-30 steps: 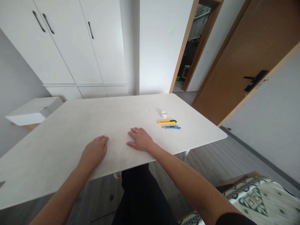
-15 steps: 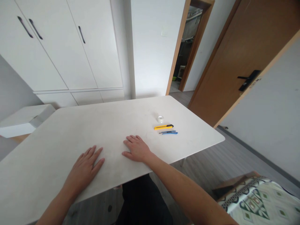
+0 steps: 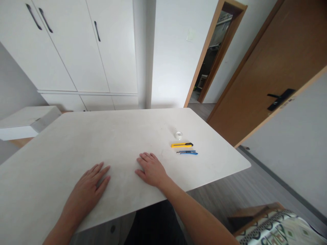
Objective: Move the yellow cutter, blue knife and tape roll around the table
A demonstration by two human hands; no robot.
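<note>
Both of my hands lie flat, palms down, on a white table. My left hand rests near the front edge with its fingers stretched out and holds nothing. My right hand lies flat to the right of it, fingers apart, also empty. Right of my right hand, a short way off, lie a yellow utility knife and a blue utility knife, side by side. A small roll of clear tape sits just beyond the yellow knife.
White wardrobe doors stand behind the table. A low white cabinet is at the left. A brown door stands open at the right beside a doorway. A patterned cushion shows at the bottom right.
My left hand slid back toward the front edge and spread its fingers flat. My right hand stayed in place. The view shifted slightly.
</note>
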